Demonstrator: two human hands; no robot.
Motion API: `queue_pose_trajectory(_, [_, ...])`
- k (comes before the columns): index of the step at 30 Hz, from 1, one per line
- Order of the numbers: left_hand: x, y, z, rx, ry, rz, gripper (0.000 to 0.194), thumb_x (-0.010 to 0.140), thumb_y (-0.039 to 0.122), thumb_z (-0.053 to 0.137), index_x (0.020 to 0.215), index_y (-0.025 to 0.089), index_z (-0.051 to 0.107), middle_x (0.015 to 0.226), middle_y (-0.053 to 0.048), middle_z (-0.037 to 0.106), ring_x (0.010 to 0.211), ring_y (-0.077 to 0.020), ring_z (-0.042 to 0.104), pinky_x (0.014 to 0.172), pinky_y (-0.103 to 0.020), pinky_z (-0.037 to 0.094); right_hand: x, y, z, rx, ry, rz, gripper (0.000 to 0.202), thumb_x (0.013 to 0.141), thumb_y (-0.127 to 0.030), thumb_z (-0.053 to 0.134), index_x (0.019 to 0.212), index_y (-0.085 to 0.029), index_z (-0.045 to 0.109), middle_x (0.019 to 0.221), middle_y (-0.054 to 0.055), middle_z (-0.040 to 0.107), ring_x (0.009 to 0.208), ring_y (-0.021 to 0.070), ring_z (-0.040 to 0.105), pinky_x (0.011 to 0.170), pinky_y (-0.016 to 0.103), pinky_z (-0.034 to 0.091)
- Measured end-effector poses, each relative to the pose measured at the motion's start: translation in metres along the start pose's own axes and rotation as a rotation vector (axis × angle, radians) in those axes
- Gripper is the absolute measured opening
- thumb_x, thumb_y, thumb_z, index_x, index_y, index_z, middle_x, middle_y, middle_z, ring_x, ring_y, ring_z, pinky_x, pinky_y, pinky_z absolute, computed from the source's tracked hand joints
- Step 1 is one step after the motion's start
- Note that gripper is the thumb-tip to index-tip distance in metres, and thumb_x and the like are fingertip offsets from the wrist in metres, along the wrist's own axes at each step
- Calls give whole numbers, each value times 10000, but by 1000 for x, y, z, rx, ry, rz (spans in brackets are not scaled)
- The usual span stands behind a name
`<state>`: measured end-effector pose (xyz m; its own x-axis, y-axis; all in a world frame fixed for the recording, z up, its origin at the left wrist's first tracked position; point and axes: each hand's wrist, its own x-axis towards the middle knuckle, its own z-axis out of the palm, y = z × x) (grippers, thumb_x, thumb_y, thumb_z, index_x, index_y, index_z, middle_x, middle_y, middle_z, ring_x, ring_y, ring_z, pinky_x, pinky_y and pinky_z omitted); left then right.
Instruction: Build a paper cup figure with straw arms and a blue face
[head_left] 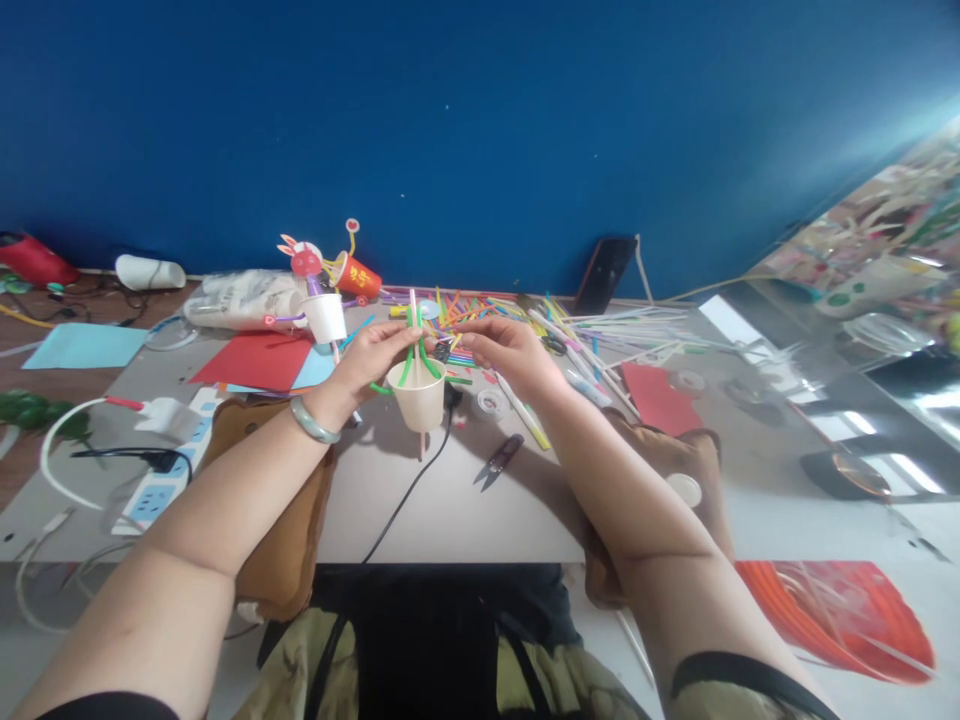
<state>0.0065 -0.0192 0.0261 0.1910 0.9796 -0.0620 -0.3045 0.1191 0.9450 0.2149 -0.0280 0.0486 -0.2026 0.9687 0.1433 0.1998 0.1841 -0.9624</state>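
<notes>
A pale paper cup (418, 402) hangs above the middle of the table, with a thin stick coming out below it. Green straws (409, 368) and a pale straw rise from its open top, and more green pieces poke out at its sides. Thumb and index finger of my left hand (373, 357) pinch the straws just over the rim. My right hand (517, 358) is at the right of the cup, thumb and fingertips close together in a pinch. What lies between those fingertips is too small to make out.
Finished cup figures, a white cup (325, 318) and a red cup (358, 275), stand at the back left. Red paper (255, 361), thread snips (504, 455), a tape roll (490, 404) and a power strip (161, 485) lie around. Many coloured straws (480, 309) cover the back; a phone (604, 274) leans on the wall.
</notes>
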Motion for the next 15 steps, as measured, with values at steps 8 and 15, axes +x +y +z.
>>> queue_pose_trajectory(8, [3,-4,-5,39,5,-3,355,673,403,841,844,117,719,796,-94,776,704,-221,743,623,-296,586,-4,-24,-53,-1136,-333,38,226,751,-98,635,886,-188,791,884,63,762,800,215,665,706,310,439])
queue_pose_trajectory(15, [5,-6,-7,11,-47,-24,377,634,405,870,822,119,710,789,-91,773,705,-235,748,640,-322,605,5,3,-45,-1245,-635,151,442,688,-327,810,1114,-227,748,986,66,749,907,254,677,738,312,448])
